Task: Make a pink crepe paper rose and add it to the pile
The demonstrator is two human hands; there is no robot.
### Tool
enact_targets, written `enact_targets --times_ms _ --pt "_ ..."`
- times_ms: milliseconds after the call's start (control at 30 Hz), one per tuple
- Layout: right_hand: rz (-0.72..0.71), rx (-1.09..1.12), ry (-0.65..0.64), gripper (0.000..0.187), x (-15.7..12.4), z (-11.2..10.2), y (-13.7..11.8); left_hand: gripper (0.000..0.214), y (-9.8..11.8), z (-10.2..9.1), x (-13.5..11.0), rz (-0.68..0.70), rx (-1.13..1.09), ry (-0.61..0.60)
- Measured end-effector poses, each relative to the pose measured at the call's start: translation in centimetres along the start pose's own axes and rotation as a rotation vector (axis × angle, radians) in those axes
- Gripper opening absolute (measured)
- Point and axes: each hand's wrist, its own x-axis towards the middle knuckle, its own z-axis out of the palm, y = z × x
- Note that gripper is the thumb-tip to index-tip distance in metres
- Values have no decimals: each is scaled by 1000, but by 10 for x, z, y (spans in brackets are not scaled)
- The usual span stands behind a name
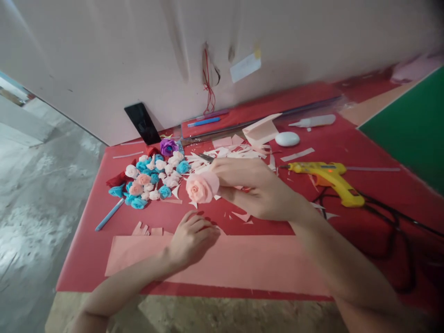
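Observation:
My right hand [256,187] is closed on a peach-pink paper rose [199,187], holding it above the table with the bloom facing left. My left hand [194,238] hovers low beneath the rose, fingers loosely stretched and apart, with nothing visible in them. Under it lies a long strip of pink crepe paper [243,261] along the table's near edge. Left of the rose is a pile of small paper flowers [152,178] in blue, white, pink and red. A dark pointed tip [206,157] shows behind my right hand; the rest of that tool is hidden.
Right of my right hand lies a yellow glue gun [328,178] with a black cord [391,215]. Further back are paper scraps [239,152], a white oval object [287,138], a glue bottle [315,121] and blue pen [204,122]. A phone [143,122] leans on the wall.

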Motion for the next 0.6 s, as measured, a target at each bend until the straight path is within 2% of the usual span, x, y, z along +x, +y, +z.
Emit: enact_targets --times_ms 267,433,600 --pt "62 -39 -38 26 -1 1 0 9 0 0 -1 17 55 68" --pt "86 -60 -65 26 -1 -1 -1 10 2 -2 0 24 63 52" --pt "35 -22 -44 26 1 -1 -2 12 1 0 -1 -23 49 25"
